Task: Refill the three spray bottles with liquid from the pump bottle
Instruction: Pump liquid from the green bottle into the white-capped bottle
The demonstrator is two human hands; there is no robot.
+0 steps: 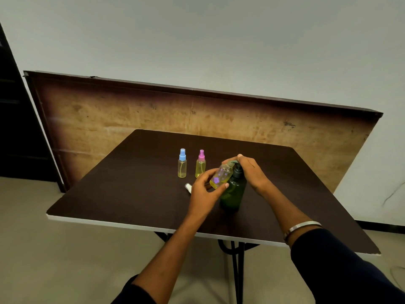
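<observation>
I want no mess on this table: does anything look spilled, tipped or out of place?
No spill shows. Only the white spray cap lies loose on the table, partly behind the left hand, which holds the uncapped flowered bottle tilted at the pump bottle.

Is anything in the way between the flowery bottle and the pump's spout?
Nothing visible is. The left hand holds the open flowery bottle tilted, its mouth right at the spout of the green pump bottle, under the right hand. Its white cap lies aside on the table.
</observation>
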